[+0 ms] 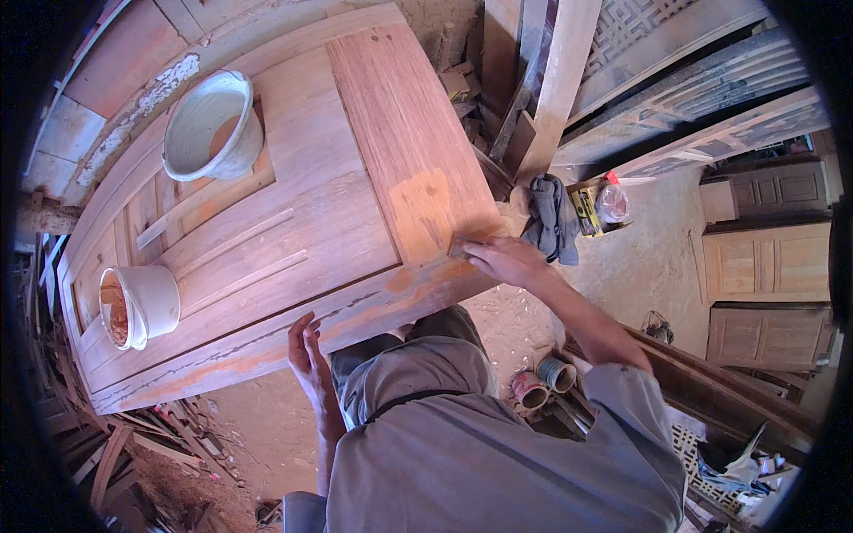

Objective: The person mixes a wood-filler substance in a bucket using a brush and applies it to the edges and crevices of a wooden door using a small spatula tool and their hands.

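Observation:
A large wooden door panel (311,222) lies flat in front of me, with an orange filler patch (422,213) on its right end and orange smears along its near edge. My right hand (504,258) presses a small grey-brown pad (458,247) onto the wood at the right end, beside the patch; the pad is mostly covered by the fingers. Just off the near edge, my left hand (308,351) has its fingers apart and holds nothing. A white bucket (160,306) with orange-brown stuff inside stands at the panel's left, and a larger pale bucket (240,151) stands farther back.
Dark cloth (553,218) and a yellow-black box (586,211) sit beyond the panel's right end. Two open cans (556,374) stand on the floor to my right. Wood scraps (169,435) lie at lower left. More door panels (766,265) lean at far right.

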Motion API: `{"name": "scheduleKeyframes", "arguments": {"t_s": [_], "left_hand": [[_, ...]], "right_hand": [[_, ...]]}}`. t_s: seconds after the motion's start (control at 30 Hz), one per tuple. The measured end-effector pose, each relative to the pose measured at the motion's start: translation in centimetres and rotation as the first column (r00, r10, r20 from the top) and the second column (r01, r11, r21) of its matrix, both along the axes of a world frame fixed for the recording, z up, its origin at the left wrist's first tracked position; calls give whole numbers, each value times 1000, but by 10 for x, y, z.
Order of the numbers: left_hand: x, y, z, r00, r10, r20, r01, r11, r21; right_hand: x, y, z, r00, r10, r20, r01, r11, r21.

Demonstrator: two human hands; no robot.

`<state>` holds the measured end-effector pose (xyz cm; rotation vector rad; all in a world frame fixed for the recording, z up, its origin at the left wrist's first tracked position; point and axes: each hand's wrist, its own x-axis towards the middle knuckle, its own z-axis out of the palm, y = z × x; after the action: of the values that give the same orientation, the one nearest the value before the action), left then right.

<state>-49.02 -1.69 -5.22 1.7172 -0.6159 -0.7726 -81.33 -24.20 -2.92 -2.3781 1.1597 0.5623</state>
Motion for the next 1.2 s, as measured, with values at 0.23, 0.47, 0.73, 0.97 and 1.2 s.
{"name": "scheduleKeyframes", "arguments": {"t_s": [0.23, 0.47, 0.73, 0.97, 1.2], "left_hand": [[3, 2, 4, 999, 33, 25, -34, 999, 27], [8, -1, -1, 999, 10, 53, -11, 1000, 28], [6, -8, -1, 998, -57, 18, 57, 997, 47], [5, -12, 2, 997, -83, 6, 82, 996, 23], [0, 0, -2, 997, -71, -17, 71, 997, 22]], "right_hand": [[-30, -31, 14, 979, 72, -190, -69, 997, 19], [-97, -48, -2, 990, -134, 54, 138, 987, -79], [-33, 45, -42, 817, -490, 305, 560, 801, -211], [-33, 61, -55, 782, -562, 267, 616, 763, -196], [-40, -6, -22, 853, -363, 375, 426, 900, -97]]}}
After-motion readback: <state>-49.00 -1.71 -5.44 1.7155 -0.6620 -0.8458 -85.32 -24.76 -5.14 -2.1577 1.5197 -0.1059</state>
